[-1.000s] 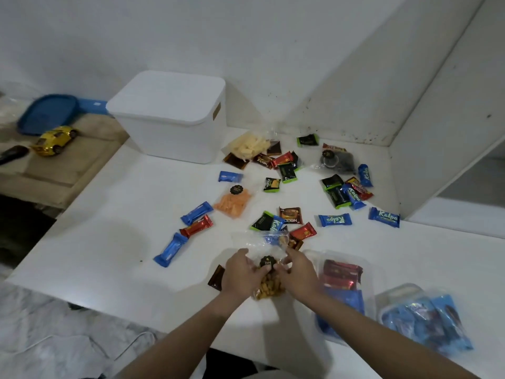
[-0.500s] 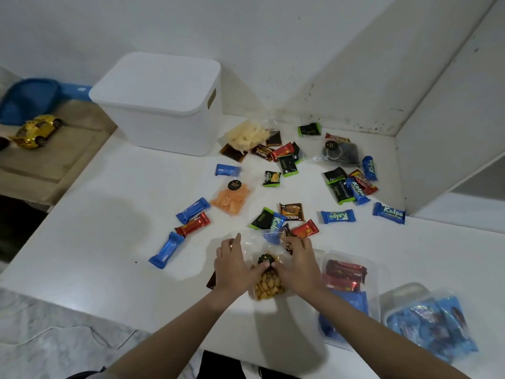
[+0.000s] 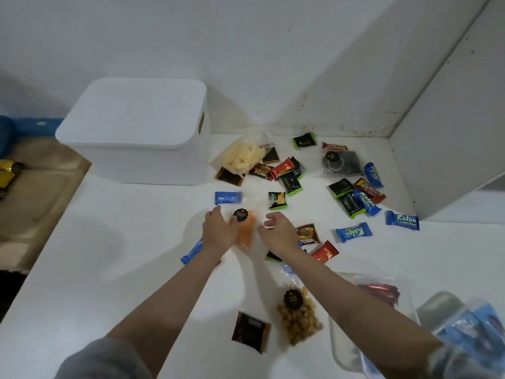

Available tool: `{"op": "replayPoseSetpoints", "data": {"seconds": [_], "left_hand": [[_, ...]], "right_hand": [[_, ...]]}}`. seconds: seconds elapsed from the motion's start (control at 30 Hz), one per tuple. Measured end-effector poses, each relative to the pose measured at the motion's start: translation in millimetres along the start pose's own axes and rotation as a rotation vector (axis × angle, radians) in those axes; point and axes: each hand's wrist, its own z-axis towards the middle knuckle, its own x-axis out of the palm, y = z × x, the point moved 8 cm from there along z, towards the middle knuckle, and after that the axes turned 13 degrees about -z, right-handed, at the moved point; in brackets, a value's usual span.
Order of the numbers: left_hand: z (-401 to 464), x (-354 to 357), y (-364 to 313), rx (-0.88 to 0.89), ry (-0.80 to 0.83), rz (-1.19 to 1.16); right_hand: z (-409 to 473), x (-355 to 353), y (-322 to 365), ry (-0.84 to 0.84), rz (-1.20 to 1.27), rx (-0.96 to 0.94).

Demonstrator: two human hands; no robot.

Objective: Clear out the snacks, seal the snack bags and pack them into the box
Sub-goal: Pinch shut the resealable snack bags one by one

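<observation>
My left hand (image 3: 218, 232) grips a clear bag of orange snacks (image 3: 246, 231) with a black round sticker, its thumb against the sticker. My right hand (image 3: 276, 231) hovers just right of that bag with loosely curled fingers and holds nothing. A bag of brown snacks (image 3: 299, 317) with the same kind of sticker lies on the white table between my forearms. The white box (image 3: 136, 132) stands at the back left with its lid on. A bag of yellow snacks (image 3: 240, 157) and a bag of dark snacks (image 3: 341, 161) lie near the far wall.
Several small wrapped candies in blue, red, green and brown are scattered over the table (image 3: 109, 255). A dark brown wrapper (image 3: 250, 330) lies near me. Clear bags with red wrappers (image 3: 382, 291) and blue wrappers (image 3: 470, 326) lie at the front right. A white slanted panel (image 3: 451, 132) closes the right side.
Both hands let go of the brown snack bag, which now lies on the table. They moved forward to the orange snack bag, and my left hand took hold of it.
</observation>
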Motion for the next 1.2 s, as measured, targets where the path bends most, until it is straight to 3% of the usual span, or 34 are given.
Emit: {"op": "replayPoseSetpoints", "data": {"seconds": [0.17,0.3,0.43,0.57,0.77,0.93,1.07,1.2], "left_hand": [[29,19,5,-0.057,0.181,-0.032],[21,22,1,-0.042,0.235,-0.23],[-5,14,-11,-0.006,0.327,-0.468],[-36,1,-19,0.022,0.414,-0.575],[-54,-38,-44,0.091,0.269,-0.746],[-74,-44,-71,0.178,0.272,-0.833],[-88,-45,-83,0.244,0.258,-0.75],[-104,-49,-100,0.355,0.248,-0.681]], "right_hand": [[24,22,-3,0.008,0.183,0.28],[21,13,-7,-0.149,0.37,0.34],[-3,-7,0,-0.278,0.487,0.256],[-39,-32,3,-0.376,0.424,0.112],[-77,-53,-1,-0.345,0.367,-0.062],[-94,-72,2,-0.311,0.388,-0.089],[-112,-96,15,-0.397,0.159,-0.173],[-138,-121,60,-0.499,-0.168,-0.464]]}}
